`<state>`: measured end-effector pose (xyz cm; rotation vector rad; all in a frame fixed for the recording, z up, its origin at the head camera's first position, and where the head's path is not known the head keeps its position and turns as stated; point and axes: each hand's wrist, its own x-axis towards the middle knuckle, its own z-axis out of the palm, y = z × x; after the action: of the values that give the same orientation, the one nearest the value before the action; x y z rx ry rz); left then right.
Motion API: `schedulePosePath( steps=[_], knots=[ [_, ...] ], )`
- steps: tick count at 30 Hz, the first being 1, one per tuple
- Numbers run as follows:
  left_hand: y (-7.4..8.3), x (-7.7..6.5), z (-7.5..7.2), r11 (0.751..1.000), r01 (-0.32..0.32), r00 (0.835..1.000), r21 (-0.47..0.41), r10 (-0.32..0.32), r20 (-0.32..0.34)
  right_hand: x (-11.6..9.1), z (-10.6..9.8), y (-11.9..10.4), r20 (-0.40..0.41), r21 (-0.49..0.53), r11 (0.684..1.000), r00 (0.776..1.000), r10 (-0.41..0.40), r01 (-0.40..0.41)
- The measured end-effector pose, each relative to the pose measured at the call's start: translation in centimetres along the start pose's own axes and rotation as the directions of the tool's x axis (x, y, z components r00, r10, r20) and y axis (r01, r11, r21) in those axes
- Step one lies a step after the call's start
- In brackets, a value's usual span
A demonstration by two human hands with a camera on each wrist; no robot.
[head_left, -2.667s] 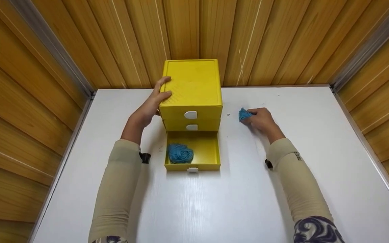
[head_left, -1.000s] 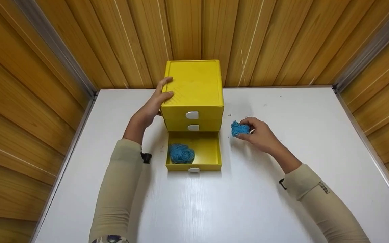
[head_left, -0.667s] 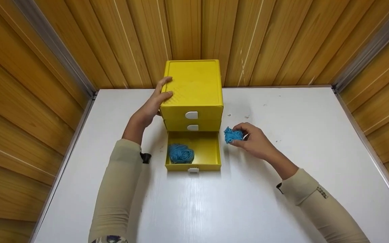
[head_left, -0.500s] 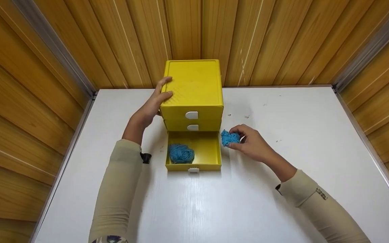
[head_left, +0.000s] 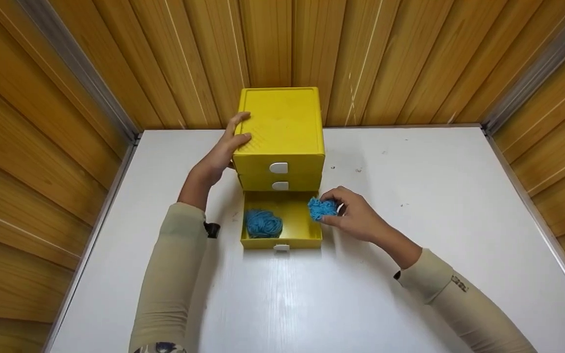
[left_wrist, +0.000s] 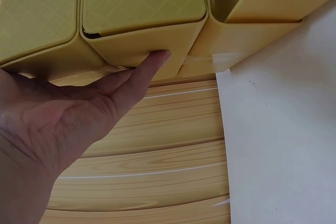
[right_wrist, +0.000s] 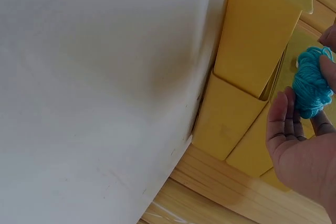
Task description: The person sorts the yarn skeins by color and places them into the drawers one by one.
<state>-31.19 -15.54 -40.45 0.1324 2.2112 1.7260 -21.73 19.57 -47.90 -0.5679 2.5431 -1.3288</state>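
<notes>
My right hand (head_left: 358,215) pinches a small blue ball of yarn (head_left: 322,209) between thumb and fingers. In the head view this yarn overlaps the right wall of the pulled-out bottom drawer (head_left: 301,223). Inside that drawer, on its left side, lies a second blue ball of yarn (head_left: 264,223). The right wrist view shows the held yarn (right_wrist: 311,85) wound in loose strands. My left hand (head_left: 219,154) rests against the left side of the yellow drawer unit (head_left: 282,122), two fingertips over its top edge. In the left wrist view its fingers lie extended along the unit's wall.
Two upper drawers with white pull tabs (head_left: 278,167) are closed. The unit stands on a white table (head_left: 282,299) near its back edge, before a wood-panelled wall (head_left: 268,44). Small dark specks dot the table right of the unit.
My right hand has lifted the yarn from the table on the right and carried it left and toward me, up to the open drawer. The left hand has stayed on the unit.
</notes>
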Motion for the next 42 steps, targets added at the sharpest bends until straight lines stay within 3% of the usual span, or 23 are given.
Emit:
schedulePosePath(
  steps=[14,21,28,35,42],
  knots=[
    [-0.2,-0.1,-0.1,1.0,0.011,1.0,0.003,-0.011,0.005,0.0,2.0,-0.8,0.037,-0.032,0.998,0.998,-0.047,0.048],
    [-0.1,-0.1,0.0,1.0,0.003,1.0,-0.001,-0.003,0.002,0.1,3.0,-1.1,0.055,-0.049,0.992,0.992,-0.111,0.114],
    [-0.2,-0.1,-0.1,1.0,0.003,1.0,-0.003,-0.003,0.006,0.1,4.3,-1.0,0.103,-0.124,0.988,0.991,-0.085,0.097],
    [0.1,0.0,0.0,1.0,0.017,1.0,0.011,-0.017,0.005,0.2,4.9,-1.5,0.079,-0.315,0.939,0.99,-0.118,0.137],
    [-0.1,0.0,0.0,1.0,0.011,1.0,0.008,-0.011,-0.004,0.9,5.6,-2.1,0.075,-0.393,0.905,0.987,-0.144,0.162]
  ],
)
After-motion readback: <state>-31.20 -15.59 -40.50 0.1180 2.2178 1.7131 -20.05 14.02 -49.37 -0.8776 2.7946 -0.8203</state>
